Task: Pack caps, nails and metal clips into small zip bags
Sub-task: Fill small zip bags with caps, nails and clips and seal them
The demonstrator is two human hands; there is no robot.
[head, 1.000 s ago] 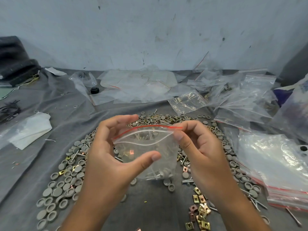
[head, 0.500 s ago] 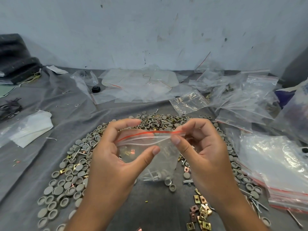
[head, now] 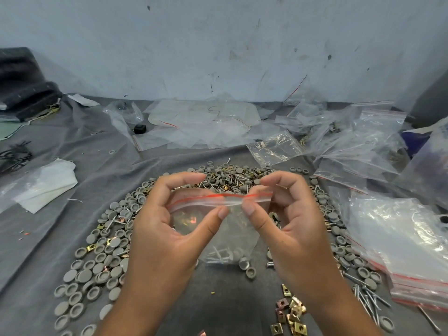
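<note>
Caps [head: 97, 270] lie in a grey spread on the cloth [head: 80, 151] at the left, many with the hollow side up, a few brass-coloured clips mixed among them. Inward from there, the left hand [head: 167, 229] holds the zip bag [head: 218, 221] by its top edge, the thumb in front just under the zip strip and the curled fingers behind it. The bag hangs in the air between the 2 hands, above the middle of the pile; nails and at least 1 cap sit gathered in its bottom corner. Its red-lined strip [head: 223, 196] runs almost level and looks pressed flat along most of its length, though whether it is fully sealed cannot be told. The right hand [head: 288, 221] pinches the strip's right end between thumb and curled fingers. Further right, loose metal clips [head: 292, 314] and nails [head: 366, 297] lie beside a stack of flat bags [head: 397, 243].

By the look of it, the step in hand is closing a filled bag. The next move would call for running a firm pinch along the whole strip, with the bag kept upright so nothing slides toward the mouth, then setting it aside.
</note>
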